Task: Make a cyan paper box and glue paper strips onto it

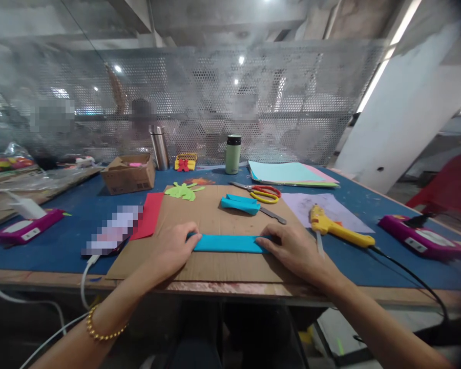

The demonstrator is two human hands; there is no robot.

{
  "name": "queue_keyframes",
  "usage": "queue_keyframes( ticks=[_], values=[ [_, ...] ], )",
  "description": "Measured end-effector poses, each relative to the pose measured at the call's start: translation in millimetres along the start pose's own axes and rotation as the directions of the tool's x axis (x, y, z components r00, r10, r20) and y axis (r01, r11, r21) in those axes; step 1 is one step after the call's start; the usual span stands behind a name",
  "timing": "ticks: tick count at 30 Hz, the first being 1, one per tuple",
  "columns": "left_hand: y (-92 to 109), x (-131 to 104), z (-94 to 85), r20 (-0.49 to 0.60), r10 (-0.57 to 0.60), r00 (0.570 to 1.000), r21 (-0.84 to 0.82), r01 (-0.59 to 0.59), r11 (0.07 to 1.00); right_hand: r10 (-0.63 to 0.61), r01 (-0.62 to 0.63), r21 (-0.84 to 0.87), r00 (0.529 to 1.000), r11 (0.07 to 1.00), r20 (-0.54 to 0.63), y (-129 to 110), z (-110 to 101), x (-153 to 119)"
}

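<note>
A folded blue paper strip (228,244) lies flat along the near part of the brown cardboard sheet (211,266). My left hand (176,247) pinches its left end between thumb and fingers. At the other end, my right hand (294,250) grips the strip the same way, its fingertips curled over the edge. Just beyond the strip sits a folded blue paper piece (240,204), with a flat metal blade (273,215) sticking out beside it. Scissors with red and yellow handles (263,193) rest behind that. Green paper cutouts (184,191) lie at the cardboard's far left corner.
A yellow glue gun (340,230) lies on purple paper (326,207) to the right, its cord running off the table. Red paper (148,215) and a phone (113,230) are on the left. Behind stand a cardboard box (128,177), green bottle (233,155) and paper stack (288,173).
</note>
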State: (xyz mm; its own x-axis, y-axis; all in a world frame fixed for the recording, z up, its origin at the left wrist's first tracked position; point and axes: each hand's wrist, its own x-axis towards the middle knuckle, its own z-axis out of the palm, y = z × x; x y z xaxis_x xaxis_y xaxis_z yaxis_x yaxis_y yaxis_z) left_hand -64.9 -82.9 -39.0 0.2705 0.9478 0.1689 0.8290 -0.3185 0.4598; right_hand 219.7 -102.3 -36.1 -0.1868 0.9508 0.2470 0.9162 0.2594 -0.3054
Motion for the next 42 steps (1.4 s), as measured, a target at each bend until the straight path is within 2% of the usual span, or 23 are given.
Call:
queue_keyframes(
  ticks=[4, 10, 19, 33, 36, 39, 42],
  values=[
    [1.0, -2.6, 2.0, -0.015, 0.004, 1.000, 0.067, -0.003, 0.998, 0.015, -0.016, -0.087, 1.000, 0.996, -0.021, -2.9, 1.3, 0.2],
    [-0.7, -4.1, 2.3, -0.044, 0.045, 0.998, 0.071, -0.042, 0.997, 0.047, -0.045, -0.149, 0.999, 0.988, 0.011, -7.6, -0.3, 0.6],
    [2.4, -3.3, 2.8, -0.038, 0.046, 0.998, 0.146, -0.040, 0.989, 0.024, -0.020, -0.294, 1.000, 0.956, 0.010, -14.6, -2.9, 3.1],
    [5.8, -2.6, 7.2, -0.023, -0.002, 1.000, 0.255, 0.008, 0.967, 0.024, -0.039, -0.253, 0.998, 0.967, -0.063, -10.5, 3.9, 1.6],
    [5.2, -4.7, 11.2, -0.089, 0.001, 0.996, 0.298, 0.025, 0.954, -0.015, -0.007, -0.218, 0.995, 0.976, -0.100, -9.6, 6.3, -0.1],
    [5.9, -7.6, 14.4, -0.197, 0.034, 0.980, 0.390, 0.046, 0.920, -0.005, -0.031, -0.248, 0.990, 0.968, -0.140, -8.6, 10.1, -2.1],
    [8.4, -9.9, 14.4, -0.227, 0.167, 0.959, 0.535, -0.021, 0.845, -0.027, -0.024, -0.281, 0.984, 0.959, -0.177, -5.7, 15.1, -3.4]
  ],
)
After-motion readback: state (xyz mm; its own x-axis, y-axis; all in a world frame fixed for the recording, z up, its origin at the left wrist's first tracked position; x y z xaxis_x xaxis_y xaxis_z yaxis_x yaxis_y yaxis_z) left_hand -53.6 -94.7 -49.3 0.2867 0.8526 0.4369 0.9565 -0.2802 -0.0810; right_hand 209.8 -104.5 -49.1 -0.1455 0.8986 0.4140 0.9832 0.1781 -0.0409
